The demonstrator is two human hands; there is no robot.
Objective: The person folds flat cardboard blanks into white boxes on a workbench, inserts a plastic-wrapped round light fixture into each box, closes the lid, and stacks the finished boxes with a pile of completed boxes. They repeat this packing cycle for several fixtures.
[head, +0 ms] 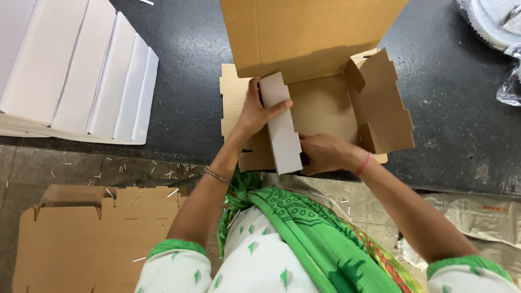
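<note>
The white flap (282, 125) of the cardboard box (325, 103) is being clamped near its far end by the left hand (254, 111); its near end is being pinched by the right hand (324, 153), its length running away from the body.

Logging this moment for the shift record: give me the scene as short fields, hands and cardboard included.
left hand: grips the folded white side flap of the cardboard box
right hand: presses the near edge of the cardboard box
box lid: open, raised away
surface: dark countertop
left side: stack of white folded boxes
floor: flat cardboard blanks
</note>
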